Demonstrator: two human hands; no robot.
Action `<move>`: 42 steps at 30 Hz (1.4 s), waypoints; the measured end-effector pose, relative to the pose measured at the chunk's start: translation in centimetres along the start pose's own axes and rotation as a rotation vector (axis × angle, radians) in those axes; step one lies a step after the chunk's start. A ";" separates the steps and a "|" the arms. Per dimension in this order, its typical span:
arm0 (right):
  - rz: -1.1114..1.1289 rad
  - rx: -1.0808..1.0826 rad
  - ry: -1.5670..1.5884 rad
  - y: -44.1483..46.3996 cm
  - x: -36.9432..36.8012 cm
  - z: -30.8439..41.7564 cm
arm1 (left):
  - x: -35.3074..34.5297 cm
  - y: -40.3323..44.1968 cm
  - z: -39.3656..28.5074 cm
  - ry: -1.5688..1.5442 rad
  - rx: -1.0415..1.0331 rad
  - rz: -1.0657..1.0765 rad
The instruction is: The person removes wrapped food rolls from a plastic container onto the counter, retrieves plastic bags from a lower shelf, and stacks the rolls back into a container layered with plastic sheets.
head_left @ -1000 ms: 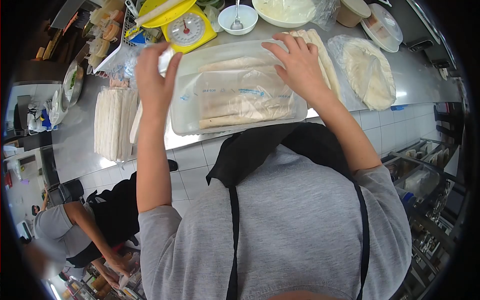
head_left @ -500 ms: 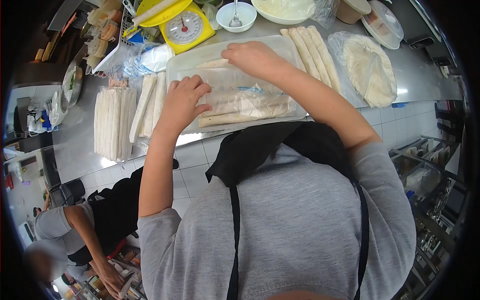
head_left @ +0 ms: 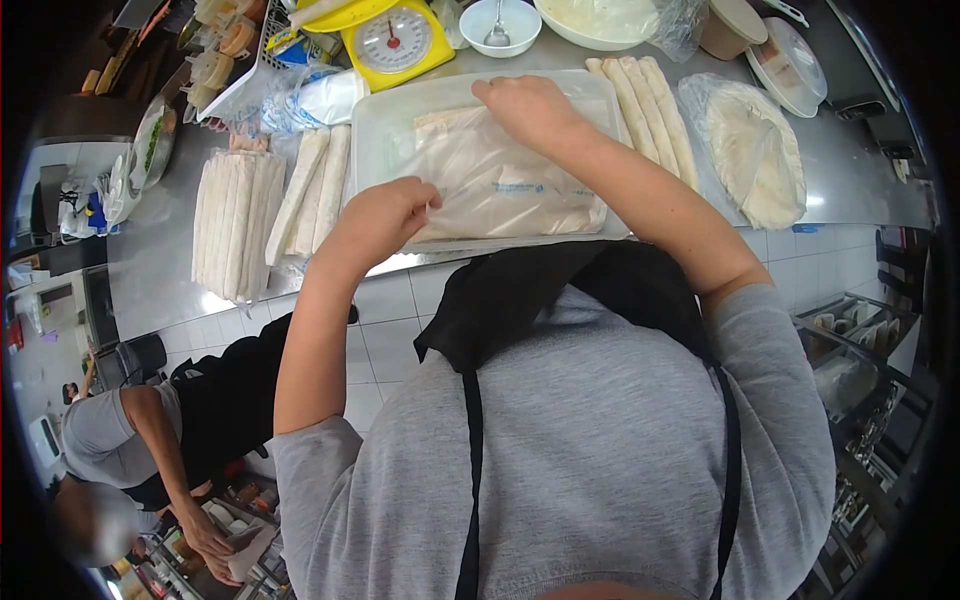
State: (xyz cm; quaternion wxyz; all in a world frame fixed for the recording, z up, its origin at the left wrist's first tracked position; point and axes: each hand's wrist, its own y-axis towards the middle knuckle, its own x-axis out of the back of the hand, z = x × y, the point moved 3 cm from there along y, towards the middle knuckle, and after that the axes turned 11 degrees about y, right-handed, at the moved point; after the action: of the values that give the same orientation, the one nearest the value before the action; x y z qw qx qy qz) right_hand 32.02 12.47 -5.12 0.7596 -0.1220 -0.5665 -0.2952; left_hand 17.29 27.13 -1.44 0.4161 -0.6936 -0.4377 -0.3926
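In front of me a translucent plastic tray [head_left: 375, 128] lies on the steel counter. Inside it are pale dough rolls, mostly seen as shapes beneath a clear plastic sheet [head_left: 510, 187] with small blue print. At the sheet's left edge, my left hand [head_left: 385, 215] is closed, thumb and fingers pinching the plastic. My right hand [head_left: 530, 110] reaches to the far side of the tray, its fingers closed on the sheet's far edge. The right fingertips are partly hidden by the back of the hand.
Dough rolls [head_left: 235, 225] lie left of the tray, and more dough rolls [head_left: 650, 115] lie right. Beyond are a yellow scale [head_left: 390, 45], a bowl with a spoon [head_left: 485, 40] and plastic-wrapped dough [head_left: 750, 150]. Another person [head_left: 150, 430] works at lower left.
The plastic sheet, bunched along the near rolls before, now spreads over the tray's contents. My left hand went from spread fingers to a pinch. The view has shifted slightly.
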 end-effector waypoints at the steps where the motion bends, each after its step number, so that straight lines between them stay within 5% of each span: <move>1: -0.015 -0.009 0.010 -0.1 0.1 0.1 | -0.1 -0.2 0.0 0.014 0.004 0.082; 8: 0.011 0.002 -0.002 -0.3 -0.3 -0.6 | 0.4 1.0 -0.1 -0.021 0.085 0.296; 10: 0.012 0.062 -0.017 -0.4 0.0 -0.3 | 2.3 2.3 1.1 0.121 0.152 -0.367; 14: -0.048 0.074 0.001 -0.7 0.3 0.3 | 0.3 6.1 4.7 0.341 0.281 -0.344; 16: -0.078 0.011 0.015 -0.7 0.5 0.3 | -0.7 7.3 5.0 0.454 0.275 -0.118; 20: -0.042 -0.017 0.031 -0.9 0.5 0.0 | -0.9 7.8 4.6 0.407 0.276 -0.066; 22: -0.012 -0.072 0.074 -1.3 1.3 0.5 | 0.3 7.7 4.3 0.501 0.347 -0.316; 26: 0.022 0.025 0.134 -4.7 3.3 2.5 | 0.9 7.4 4.2 0.484 0.376 -0.400; 28: 0.226 -0.001 0.026 -6.8 3.3 2.7 | 0.7 6.8 4.1 0.370 0.329 -0.501; 32: 0.149 -0.042 0.034 -8.8 3.9 1.1 | 1.9 4.5 2.4 0.160 0.301 -0.581; 35: 0.152 -0.128 0.034 -9.5 4.8 0.5 | 2.4 3.2 0.6 0.265 -0.003 -0.607; 37: 0.157 -0.097 0.020 -10.1 5.0 0.7 | 1.5 3.0 0.2 0.371 0.105 -0.112; 42: 0.345 -0.127 -0.125 -11.1 4.3 0.7 | 0.1 3.1 2.1 0.419 0.138 0.098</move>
State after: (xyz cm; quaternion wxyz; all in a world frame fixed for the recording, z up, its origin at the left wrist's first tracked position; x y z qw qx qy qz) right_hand 25.76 2.65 -2.52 0.7532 -0.2830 -0.5634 -0.1876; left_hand 20.62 28.26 -2.85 0.5630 -0.5872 -0.3331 -0.4767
